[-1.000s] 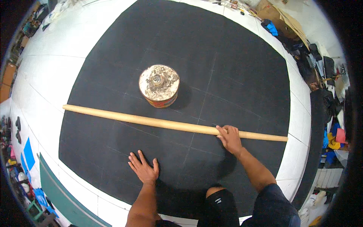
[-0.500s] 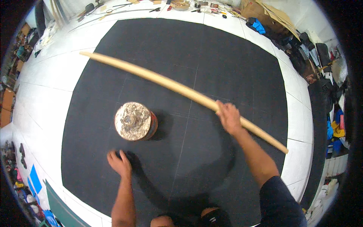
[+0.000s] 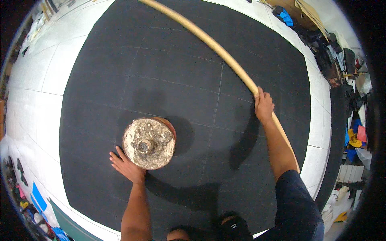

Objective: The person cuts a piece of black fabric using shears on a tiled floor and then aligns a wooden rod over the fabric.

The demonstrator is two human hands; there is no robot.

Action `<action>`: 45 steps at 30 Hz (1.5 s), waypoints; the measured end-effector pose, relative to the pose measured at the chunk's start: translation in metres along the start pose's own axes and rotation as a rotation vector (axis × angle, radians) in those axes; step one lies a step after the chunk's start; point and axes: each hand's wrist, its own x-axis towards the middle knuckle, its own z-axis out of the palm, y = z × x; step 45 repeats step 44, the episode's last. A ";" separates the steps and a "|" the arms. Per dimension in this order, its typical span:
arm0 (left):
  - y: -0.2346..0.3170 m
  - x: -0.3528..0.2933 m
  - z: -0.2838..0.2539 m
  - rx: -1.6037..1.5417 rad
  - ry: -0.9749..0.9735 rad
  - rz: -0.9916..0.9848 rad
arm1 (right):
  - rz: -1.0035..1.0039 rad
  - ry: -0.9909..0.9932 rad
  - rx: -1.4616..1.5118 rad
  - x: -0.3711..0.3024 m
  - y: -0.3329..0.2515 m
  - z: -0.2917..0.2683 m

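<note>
A long, pale wooden pole [image 3: 212, 43] runs from the far edge of the view down to the right. My right hand [image 3: 263, 105] grips it past the middle, fingers wrapped over the top. Below and to the left of it stands a round can [image 3: 149, 143], its pale top crusted with dried splashes around a small central neck. My left hand [image 3: 128, 166] lies against the can's near left side, fingers stretched and spread. Whether the palm presses on the wall is hidden from above.
A large black mat [image 3: 173, 96] lies under the can, over white floor tiles [image 3: 36, 116]. Clutter with blue and yellow pieces [image 3: 355, 138] lines the right side, beside a long black strip [image 3: 331, 144]. Blue sheets [image 3: 39, 197] and a green board [image 3: 72, 223] lie at the lower left.
My left hand has come up from below the can to its side. The pole has swung steeper, its far end further away. The can looks larger and lower in view.
</note>
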 end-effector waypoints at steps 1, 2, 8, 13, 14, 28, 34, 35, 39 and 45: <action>0.000 0.000 0.000 -0.001 -0.008 -0.006 | 0.037 -0.007 -0.006 0.011 0.003 0.002; 0.000 0.000 0.000 -0.002 -0.016 -0.012 | 0.074 -0.013 -0.014 0.018 0.009 0.003; -0.001 0.003 0.002 -0.008 -0.028 -0.048 | 0.262 -0.185 0.036 0.019 0.079 -0.008; -0.002 0.003 0.002 -0.006 0.002 -0.053 | -0.119 0.098 0.214 -0.144 0.100 0.001; -0.009 0.005 0.003 -0.007 0.018 -0.048 | -0.038 0.012 0.261 -0.176 0.090 -0.009; -0.024 -0.002 0.043 -0.014 0.033 -0.049 | 0.338 -0.413 0.045 -0.291 0.133 -0.061; -0.073 0.035 0.061 0.432 -0.057 0.237 | 0.546 -0.176 -0.070 -0.317 0.288 -0.035; -0.125 0.062 0.039 0.490 -0.009 0.478 | 0.596 -0.208 -0.014 -0.301 0.298 -0.025; -0.124 0.004 -0.010 -0.042 -0.069 0.440 | 0.731 -0.203 -0.117 -0.328 0.387 -0.028; -0.158 -0.132 -0.099 0.225 -0.373 0.492 | 0.768 -0.234 -0.080 -0.358 0.454 -0.034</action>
